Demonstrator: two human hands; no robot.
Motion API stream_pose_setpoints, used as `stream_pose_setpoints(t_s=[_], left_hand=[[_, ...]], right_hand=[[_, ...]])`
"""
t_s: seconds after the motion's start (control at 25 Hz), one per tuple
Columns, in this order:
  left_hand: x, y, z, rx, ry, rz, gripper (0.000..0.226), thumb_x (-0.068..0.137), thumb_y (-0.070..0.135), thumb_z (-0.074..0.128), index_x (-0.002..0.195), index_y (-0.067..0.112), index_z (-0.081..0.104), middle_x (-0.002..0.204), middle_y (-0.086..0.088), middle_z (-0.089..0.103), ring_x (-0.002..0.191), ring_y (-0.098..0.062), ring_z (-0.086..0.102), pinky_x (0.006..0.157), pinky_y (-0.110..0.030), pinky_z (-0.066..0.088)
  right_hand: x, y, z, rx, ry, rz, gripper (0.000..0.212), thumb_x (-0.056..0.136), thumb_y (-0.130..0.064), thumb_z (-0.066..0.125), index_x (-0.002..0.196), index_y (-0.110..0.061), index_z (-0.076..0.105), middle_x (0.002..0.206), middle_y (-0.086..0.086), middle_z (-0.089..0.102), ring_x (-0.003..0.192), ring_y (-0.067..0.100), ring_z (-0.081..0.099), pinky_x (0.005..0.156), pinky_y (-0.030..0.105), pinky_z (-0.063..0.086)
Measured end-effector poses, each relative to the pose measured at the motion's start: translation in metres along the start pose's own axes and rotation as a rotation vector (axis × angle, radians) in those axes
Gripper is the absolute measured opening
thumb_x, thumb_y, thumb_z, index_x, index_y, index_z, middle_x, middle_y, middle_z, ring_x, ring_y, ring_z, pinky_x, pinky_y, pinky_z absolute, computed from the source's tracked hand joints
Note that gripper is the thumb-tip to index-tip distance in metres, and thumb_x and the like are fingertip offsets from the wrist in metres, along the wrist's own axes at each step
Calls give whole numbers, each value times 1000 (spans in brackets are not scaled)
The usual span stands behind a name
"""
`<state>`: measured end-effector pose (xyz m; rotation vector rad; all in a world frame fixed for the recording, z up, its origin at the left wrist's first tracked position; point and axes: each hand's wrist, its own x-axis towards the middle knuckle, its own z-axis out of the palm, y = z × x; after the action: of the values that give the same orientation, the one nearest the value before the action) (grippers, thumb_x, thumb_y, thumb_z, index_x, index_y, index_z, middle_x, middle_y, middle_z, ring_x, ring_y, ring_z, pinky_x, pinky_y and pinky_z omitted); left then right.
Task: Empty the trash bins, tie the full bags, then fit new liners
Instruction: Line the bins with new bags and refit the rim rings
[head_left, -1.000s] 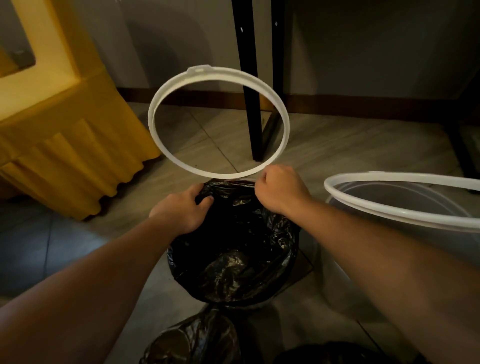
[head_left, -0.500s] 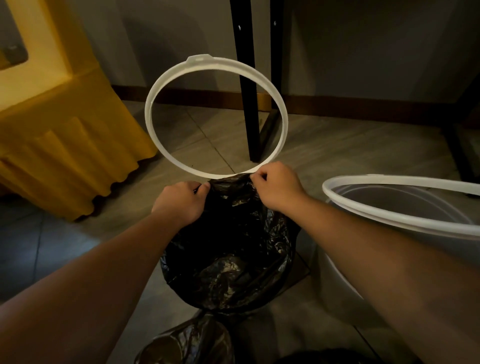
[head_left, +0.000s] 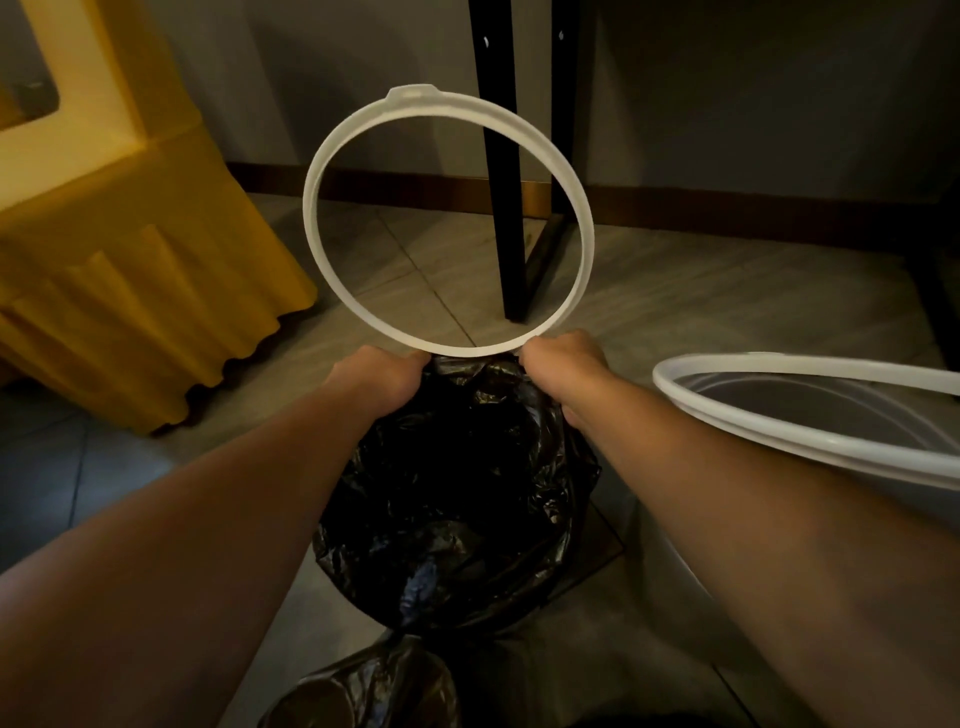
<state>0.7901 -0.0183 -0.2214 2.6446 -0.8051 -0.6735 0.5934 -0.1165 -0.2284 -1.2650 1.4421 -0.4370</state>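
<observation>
Yellow cloth (head_left: 130, 291) left, 2 black legs (head_left: 498, 182) behind, white bin (head_left: 831, 444) beside black liner (head_left: 457, 493).

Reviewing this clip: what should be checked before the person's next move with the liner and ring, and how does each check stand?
1. Left hand grips the black liner at its rim: ok.
2. Right hand grips the same rim, fingers curled: ok.
3. White ring tipped up, clear of the liner's mouth: ok.
4. Liner rim spread evenly round the bin: cannot tell, the liner hides the bin.
5. Second black bag on the floor clear of the bin: cannot tell, it lies close and is cut off by the frame edge.
</observation>
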Motion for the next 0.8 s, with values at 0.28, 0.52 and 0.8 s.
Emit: stream_pose_setpoints(t_s=[0.28, 0.52, 0.8], left_hand=[[-3, -7, 0, 31, -8, 110, 71, 99, 74, 37, 122, 17, 72, 120, -8, 70, 105, -27, 65, 84, -38, 48], [-20, -43, -12, 103, -53, 299, 54, 102, 71, 36, 104, 31, 73, 98, 3, 71, 93, -20, 65, 71, -34, 46], [-13, -47, 0, 87, -46, 426, 31, 108, 57, 40, 116, 39, 64, 104, 8, 64, 102, -19, 61, 82, -35, 43]], right_hand=[[1, 9, 3, 17, -88, 48, 32, 99, -28, 59, 125, -11, 65, 111, 10, 70, 95, 28, 68, 94, 41, 60], [6, 22, 0, 48, -143, -172, 24, 93, -25, 65, 107, -9, 77, 104, 15, 78, 100, 34, 74, 96, 51, 60], [13, 23, 1, 193, -202, -32, 23, 86, -12, 76, 109, -13, 77, 101, 12, 80, 89, 31, 79, 84, 53, 65]])
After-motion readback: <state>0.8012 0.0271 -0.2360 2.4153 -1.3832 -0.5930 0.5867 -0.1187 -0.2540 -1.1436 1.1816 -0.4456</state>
